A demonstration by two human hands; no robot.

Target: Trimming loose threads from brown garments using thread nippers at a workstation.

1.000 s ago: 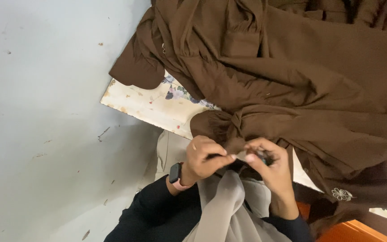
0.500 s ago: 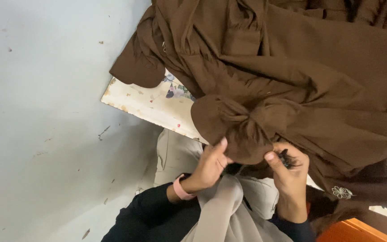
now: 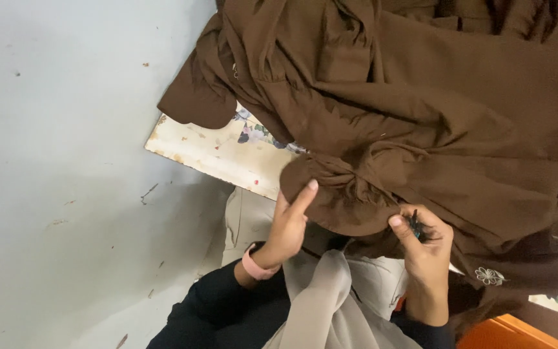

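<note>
Pale grey floor [image 3: 53, 161] at left, cream floral-printed board [image 3: 227, 152] beside it. Left hand [image 3: 289, 226], pink wristband, fingers loose and extended, forefinger tip touching bunched dark brown cloth garment [image 3: 434, 129] heaped over board. Right hand [image 3: 424, 242] pinches small dark tool [image 3: 414, 226] at garment's lower fold.

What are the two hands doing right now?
Left hand: open, fingers touching the brown cloth.
Right hand: closed, pinching a small dark thing against the cloth; what it is cannot be told.

A tailoring or home sewing corner; brown garments [image 3: 434, 110] heaped on a floral-covered table [image 3: 227, 155]; bare grey floor [image 3: 53, 161].
</note>
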